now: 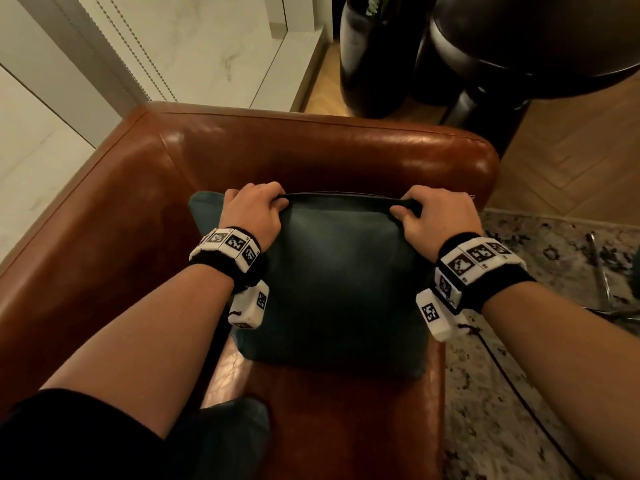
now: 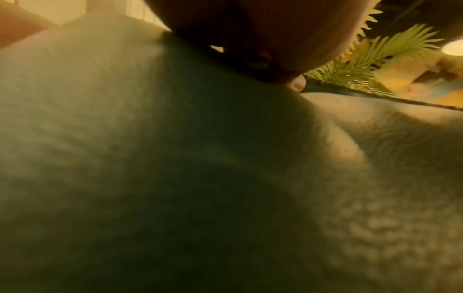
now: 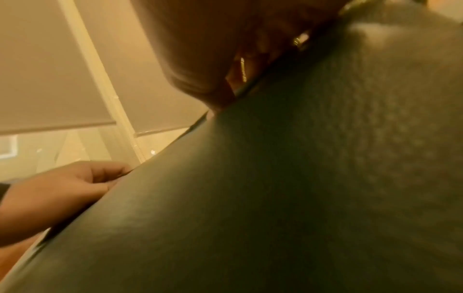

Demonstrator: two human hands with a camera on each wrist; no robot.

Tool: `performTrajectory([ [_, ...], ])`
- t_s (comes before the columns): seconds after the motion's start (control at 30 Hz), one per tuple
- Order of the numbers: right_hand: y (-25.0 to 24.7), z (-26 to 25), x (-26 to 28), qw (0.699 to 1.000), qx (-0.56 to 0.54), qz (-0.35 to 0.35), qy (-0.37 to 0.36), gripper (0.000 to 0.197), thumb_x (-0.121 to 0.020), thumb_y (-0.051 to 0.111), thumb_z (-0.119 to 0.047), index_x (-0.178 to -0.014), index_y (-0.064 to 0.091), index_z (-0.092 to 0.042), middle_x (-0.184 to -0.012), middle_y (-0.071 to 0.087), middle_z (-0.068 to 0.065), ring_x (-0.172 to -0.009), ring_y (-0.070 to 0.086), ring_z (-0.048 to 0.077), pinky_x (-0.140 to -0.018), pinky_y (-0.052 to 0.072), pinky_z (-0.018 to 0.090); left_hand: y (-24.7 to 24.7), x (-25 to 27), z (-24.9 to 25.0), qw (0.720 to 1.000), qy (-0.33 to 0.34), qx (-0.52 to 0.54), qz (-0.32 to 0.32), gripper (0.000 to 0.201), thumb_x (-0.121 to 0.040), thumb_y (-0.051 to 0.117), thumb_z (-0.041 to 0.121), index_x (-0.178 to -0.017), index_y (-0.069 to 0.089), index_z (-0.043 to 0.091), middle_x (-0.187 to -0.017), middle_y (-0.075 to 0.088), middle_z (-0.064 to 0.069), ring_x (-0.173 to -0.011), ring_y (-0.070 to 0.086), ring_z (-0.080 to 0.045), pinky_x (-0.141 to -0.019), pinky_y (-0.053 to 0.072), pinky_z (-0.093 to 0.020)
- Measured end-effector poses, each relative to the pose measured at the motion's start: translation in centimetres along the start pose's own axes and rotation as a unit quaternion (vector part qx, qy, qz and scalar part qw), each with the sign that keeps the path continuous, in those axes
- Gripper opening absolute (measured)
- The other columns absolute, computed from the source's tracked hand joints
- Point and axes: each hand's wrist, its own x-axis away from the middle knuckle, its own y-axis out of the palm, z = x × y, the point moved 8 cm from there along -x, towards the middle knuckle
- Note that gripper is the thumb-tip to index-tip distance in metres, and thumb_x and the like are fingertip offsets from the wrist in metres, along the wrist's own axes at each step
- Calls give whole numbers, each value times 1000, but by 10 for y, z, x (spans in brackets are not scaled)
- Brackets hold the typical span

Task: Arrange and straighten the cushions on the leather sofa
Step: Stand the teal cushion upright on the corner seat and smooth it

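A dark teal square fabric cushion is stood on the seat of the brown leather sofa, close in front of the backrest. Its top edge is pinched near each corner by the left hand and the right hand, fingers curled round the seam. If the seam is pulled unevenly, the cushion is likely to be left skewed; if released too soon, it may slump forward. A second dark cushion lies at the seat's front.

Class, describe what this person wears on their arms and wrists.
Bare forearms. Each wrist has a black band ringed with white blocks printed with black square markers, and a white marked box hanging beneath. A thin dark cable trails near the right one. A black sleeve covers the left upper arm.
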Motion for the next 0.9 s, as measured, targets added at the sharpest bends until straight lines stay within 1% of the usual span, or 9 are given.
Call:
performTrajectory([
  [0.07,-4,-1,-1,1000,-3,12,3,22,-96,53,-40,-103,66,-23,-80,62,-4,-92,61,25,-95,42,41,1,-1,1,1000,-27,-13,2,18,-96,43,24,-105,59,23,-98,64,2,-101,54,-24,-97,31,-42],
  [0.13,-3,-4,3,999,39,27,-4,30,-98,49,-37,-122,60,-22,-110,66,0,-115,56,24,-107,33,40,0,9,18,998,-14,-56,31,30,-93,43,19,-121,54,20,-116,60,-2,-115,50,-25,-109,26,-42],
  [0.2,9,-23,19,998,45,32,-44,47,-99,42,-34,-143,43,-18,-148,46,3,-140,36,22,-119,19,42,7,35,53,996,51,-37,56,50,-88,44,20,-137,44,13,-137,50,-7,-132,40,-27,-117,19,-44],
  [0.27,35,-52,47,992,43,-2,-119,58,-98,33,-37,-151,31,-14,-158,30,4,-148,22,21,-121,10,43,33,69,86,990,139,-20,8,61,-92,39,29,-148,30,10,-155,31,-6,-145,24,-25,-120,13,-43],
  [0.37,72,-50,70,978,126,-64,-151,63,-98,22,-48,-155,19,-20,-162,19,-2,-150,12,16,-121,5,44,65,81,75,982,154,-93,-63,60,-97,27,41,-153,15,24,-161,10,5,-149,9,-17,-120,10,-40],
  [0.5,47,0,48,988,154,-15,-25,62,-98,15,-58,-155,14,-34,-162,13,-13,-151,5,15,-120,-1,50,45,52,8,988,35,-147,-38,56,-97,23,45,-152,13,37,-160,16,13,-149,9,-20,-120,5,-45],
  [0.63,29,15,57,988,145,0,60,66,-96,7,-59,-156,4,-31,-163,2,-11,-150,-10,17,-119,-10,49,26,57,-15,986,-57,-156,-24,58,-96,20,47,-152,10,35,-161,9,13,-149,-4,-30,-119,-3,-51],
  [0.8,62,-63,59,994,76,-54,-55,60,-99,15,-47,-155,3,-29,-164,-1,-9,-150,-9,13,-119,-11,42,59,67,82,985,111,-115,-68,59,-95,21,45,-152,10,33,-161,9,9,-150,3,-20,-120,1,-46],
  [0.9,61,-36,53,994,102,-26,-25,58,-100,15,-49,-155,7,-34,-163,4,-14,-150,-3,11,-120,-7,39,51,56,33,991,31,-124,-40,59,-95,19,51,-152,10,37,-160,10,15,-150,5,-18,-120,2,-46],
])
